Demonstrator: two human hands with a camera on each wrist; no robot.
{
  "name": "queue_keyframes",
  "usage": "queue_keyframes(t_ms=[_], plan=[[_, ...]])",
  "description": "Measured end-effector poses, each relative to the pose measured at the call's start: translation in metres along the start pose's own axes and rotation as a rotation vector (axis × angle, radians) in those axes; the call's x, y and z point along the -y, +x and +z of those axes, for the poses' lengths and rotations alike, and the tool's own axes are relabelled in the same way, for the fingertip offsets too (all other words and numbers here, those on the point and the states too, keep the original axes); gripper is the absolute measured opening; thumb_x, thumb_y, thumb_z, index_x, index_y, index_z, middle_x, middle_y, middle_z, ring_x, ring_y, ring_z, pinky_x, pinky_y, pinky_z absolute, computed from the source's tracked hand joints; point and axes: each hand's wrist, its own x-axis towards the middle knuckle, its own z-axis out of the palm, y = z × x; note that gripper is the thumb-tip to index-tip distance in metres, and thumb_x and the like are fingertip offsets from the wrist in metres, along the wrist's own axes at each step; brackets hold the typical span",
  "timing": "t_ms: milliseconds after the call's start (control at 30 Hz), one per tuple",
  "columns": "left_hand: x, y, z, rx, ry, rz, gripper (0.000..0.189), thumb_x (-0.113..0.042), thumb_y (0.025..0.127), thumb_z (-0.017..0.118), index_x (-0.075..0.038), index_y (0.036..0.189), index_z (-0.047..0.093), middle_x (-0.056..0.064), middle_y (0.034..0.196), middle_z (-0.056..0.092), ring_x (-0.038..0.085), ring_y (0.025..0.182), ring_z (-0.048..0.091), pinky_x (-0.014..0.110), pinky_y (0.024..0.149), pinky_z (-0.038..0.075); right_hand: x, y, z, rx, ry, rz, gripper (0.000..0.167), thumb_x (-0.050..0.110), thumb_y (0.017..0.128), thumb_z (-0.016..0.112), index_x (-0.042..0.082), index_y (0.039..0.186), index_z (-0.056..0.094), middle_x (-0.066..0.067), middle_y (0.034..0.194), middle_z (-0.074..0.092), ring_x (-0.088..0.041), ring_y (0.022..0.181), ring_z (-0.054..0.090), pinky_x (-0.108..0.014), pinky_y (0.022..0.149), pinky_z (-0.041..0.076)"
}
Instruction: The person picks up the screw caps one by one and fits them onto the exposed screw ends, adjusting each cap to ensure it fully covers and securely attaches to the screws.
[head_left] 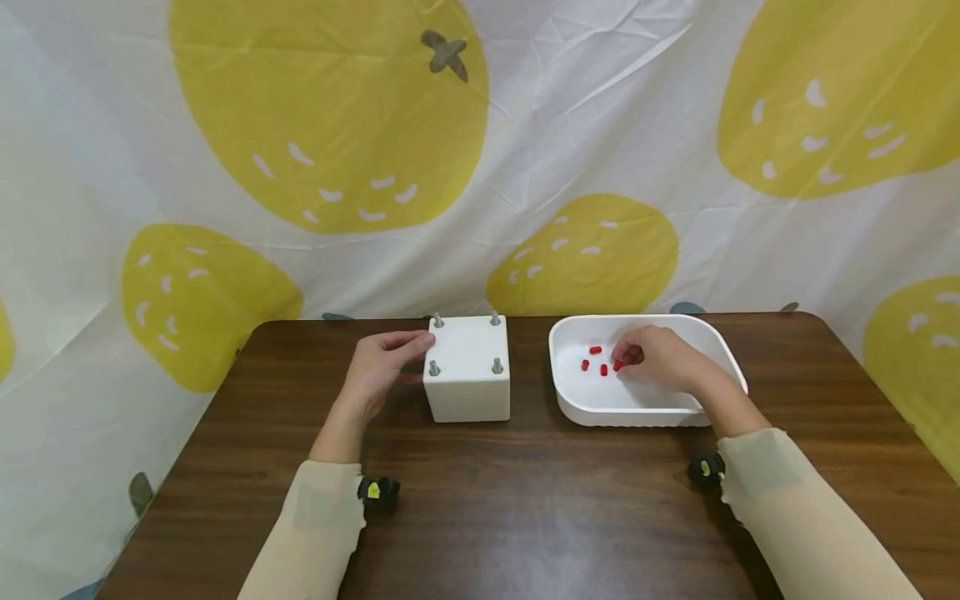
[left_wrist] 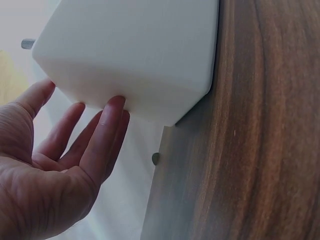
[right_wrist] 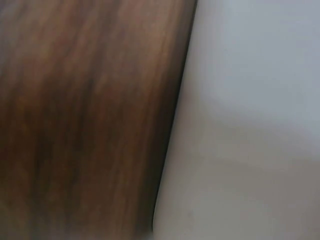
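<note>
- Three small red pieces [head_left: 603,370] lie loose in the white tray [head_left: 637,419], towards its left side.
- A fourth is at the right hand's [head_left: 663,360] curled fingertips; whether pinched, I cannot tell.
- Left of the tray, the white block's [head_left: 471,402] four bolts [head_left: 497,366] stand bare; the work looks barely begun, all four pieces remaining.
- The left hand [head_left: 378,367], fingers extended, touches the block's left side.

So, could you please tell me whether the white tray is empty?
Not empty: in the head view, small red pieces lie inside the white tray, by the right hand.
</note>
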Motion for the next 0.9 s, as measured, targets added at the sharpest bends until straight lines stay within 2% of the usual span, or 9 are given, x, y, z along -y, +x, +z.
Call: queue_keyframes(t_ms=[267, 567, 900], plan=[[0.0010, 0.0002, 0.0006, -0.013, 0.012, -0.040, 0.051, -0.033, 0.095, 0.084, 0.002, 0.130, 0.073, 0.019, 0.132, 0.070, 0.029, 0.111, 0.070, 0.043, 0.084, 0.066, -0.0006, 0.0007, 0.0022, -0.002, -0.011, -0.006, 0.010, -0.001, 0.091, 0.079, 0.005, 0.098, 0.077, 0.001, 0.089, 0.072, -0.020, 0.085, 0.063, -0.042, 0.086, 0.057], [0.0024, 0.0015, 0.0008, -0.016, -0.009, -0.068, 0.057, -0.036, 0.094, 0.085, 0.005, 0.130, 0.071, 0.020, 0.132, 0.069, 0.031, 0.113, 0.070, 0.040, 0.079, 0.067, 0.0006, 0.0016, 0.0023, -0.003, -0.018, -0.001, 0.006, 0.004, 0.093, 0.080, 0.008, 0.097, 0.078, 0.002, 0.091, 0.073, -0.021, 0.086, 0.061, -0.042, 0.085, 0.055], [0.0041, 0.0040, 0.0011, -0.011, -0.012, -0.076, 0.055, -0.036, 0.095, 0.084, 0.004, 0.129, 0.072, 0.020, 0.131, 0.070, 0.033, 0.115, 0.070, 0.042, 0.081, 0.066, 0.0004, 0.0017, 0.0020, -0.066, -0.028, -0.014, 0.009, 0.002, 0.090, 0.080, 0.009, 0.092, 0.076, 0.002, 0.085, 0.073, -0.018, 0.082, 0.064, -0.039, 0.081, 0.055]])
